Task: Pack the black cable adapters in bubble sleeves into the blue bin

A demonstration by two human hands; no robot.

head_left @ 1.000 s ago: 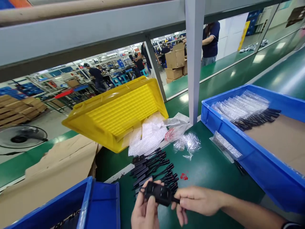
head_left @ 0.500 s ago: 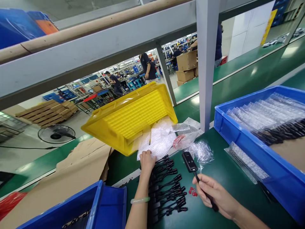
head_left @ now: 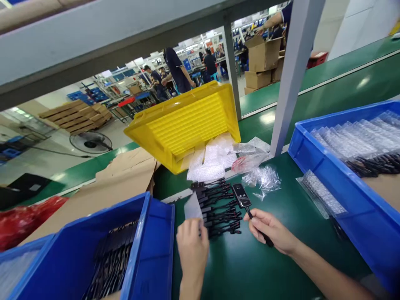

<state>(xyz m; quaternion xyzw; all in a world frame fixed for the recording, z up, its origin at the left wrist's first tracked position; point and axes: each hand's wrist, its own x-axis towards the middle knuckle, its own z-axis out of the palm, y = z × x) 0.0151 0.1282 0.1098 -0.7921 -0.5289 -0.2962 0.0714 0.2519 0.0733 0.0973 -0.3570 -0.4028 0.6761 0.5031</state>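
My right hand point(head_left: 271, 230) is closed on the cable of a small black device point(head_left: 240, 195), whose body sticks out up and left of my fingers. My left hand point(head_left: 193, 245) pinches a small bubble-wrap bag point(head_left: 192, 207) at its lower edge, just left of the device. Between my hands a pile of black cabled devices point(head_left: 218, 201) lies on the green table point(head_left: 275, 258). Behind that pile is a heap of bubble-wrap bags point(head_left: 210, 161).
A tilted yellow bin point(head_left: 184, 125) leans at the back. A blue bin point(head_left: 353, 183) of bagged devices stands at the right, and another blue bin point(head_left: 137, 246) with black parts at the lower left. Cardboard point(head_left: 118, 183) lies left. A grey post point(head_left: 292, 75) rises behind. Other people work far off.
My left hand has drawn back from the bag heap toward me, now pinching a bubble-wrap bag. My right hand with the device has shifted slightly left. The view has turned left.
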